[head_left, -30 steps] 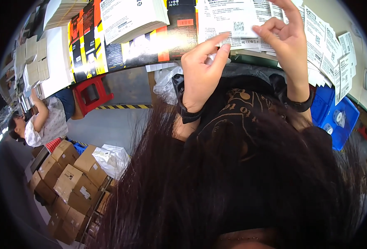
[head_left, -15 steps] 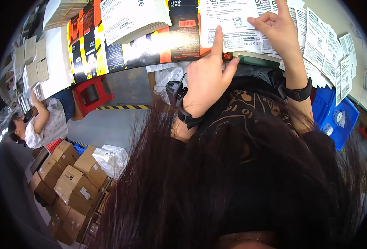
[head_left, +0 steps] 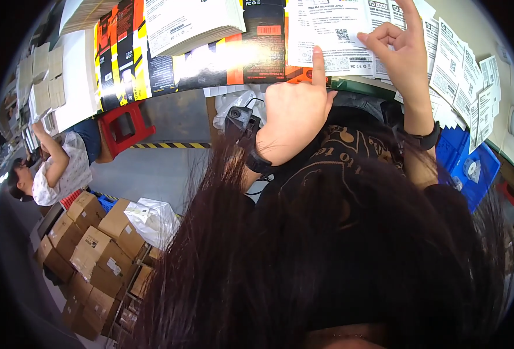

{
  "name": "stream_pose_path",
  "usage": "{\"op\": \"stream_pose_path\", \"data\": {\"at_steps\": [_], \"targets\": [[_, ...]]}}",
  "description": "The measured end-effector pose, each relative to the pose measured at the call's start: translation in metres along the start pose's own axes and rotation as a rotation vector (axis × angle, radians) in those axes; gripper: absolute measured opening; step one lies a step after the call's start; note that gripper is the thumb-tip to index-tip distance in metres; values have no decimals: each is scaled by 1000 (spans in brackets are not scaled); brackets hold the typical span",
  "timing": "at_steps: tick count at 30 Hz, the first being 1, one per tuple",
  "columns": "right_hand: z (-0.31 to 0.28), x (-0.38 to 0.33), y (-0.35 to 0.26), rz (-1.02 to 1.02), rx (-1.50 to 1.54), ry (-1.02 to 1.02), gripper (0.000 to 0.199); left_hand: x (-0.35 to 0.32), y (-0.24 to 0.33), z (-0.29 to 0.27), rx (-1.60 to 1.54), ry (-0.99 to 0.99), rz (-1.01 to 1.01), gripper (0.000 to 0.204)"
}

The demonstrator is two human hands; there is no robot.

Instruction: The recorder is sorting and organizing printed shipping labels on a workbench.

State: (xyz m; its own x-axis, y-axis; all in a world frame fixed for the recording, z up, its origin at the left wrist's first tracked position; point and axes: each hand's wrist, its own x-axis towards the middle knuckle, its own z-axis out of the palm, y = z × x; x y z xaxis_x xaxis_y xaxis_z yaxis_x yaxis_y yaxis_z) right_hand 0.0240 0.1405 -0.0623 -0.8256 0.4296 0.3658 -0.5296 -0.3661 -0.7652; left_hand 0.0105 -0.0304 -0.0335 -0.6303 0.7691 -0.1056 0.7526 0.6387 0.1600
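Note:
A white printed sheet point(head_left: 332, 49) lies at the front edge of the table. My left hand point(head_left: 294, 116) rests its outstretched index fingertip on the lower left part of it. The left thumb sticks out to the right, and the other fingers are curled. My right hand point(head_left: 405, 55) is at the sheet's right side, thumb tip on its surface, index finger stretched away from me and the rest bent. I see nothing gripped in either hand. Right of it, overlapping printed sheets point(head_left: 448, 58) are fanned out. To the left is a thick stack of printed sheets point(head_left: 193, 29).
Black, yellow and orange printed packaging point(head_left: 210, 70) covers the table to the left. A blue bin point(head_left: 480, 174) stands at lower right. On the floor are a red stool point(head_left: 114, 131) and stacked cardboard boxes point(head_left: 97, 256). Another person point(head_left: 65, 168) works at far left.
The view has shifted slightly. Both hands have moved a little toward the right, along with the sheet under them. The left fingertip still touches the sheet.

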Motion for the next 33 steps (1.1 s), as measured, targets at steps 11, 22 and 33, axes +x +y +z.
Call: {"op": "stream_pose_path", "data": {"at_steps": [11,22,33], "targets": [[0,-8,3,-246,71,-21,94,2,1,4,62,45,20,76],[-15,-16,12,-352,223,77,83,3,6,6,67,71,56,75],[0,-29,-24,123,-1121,24,71,0,3,6,24,73,30,76]]}}
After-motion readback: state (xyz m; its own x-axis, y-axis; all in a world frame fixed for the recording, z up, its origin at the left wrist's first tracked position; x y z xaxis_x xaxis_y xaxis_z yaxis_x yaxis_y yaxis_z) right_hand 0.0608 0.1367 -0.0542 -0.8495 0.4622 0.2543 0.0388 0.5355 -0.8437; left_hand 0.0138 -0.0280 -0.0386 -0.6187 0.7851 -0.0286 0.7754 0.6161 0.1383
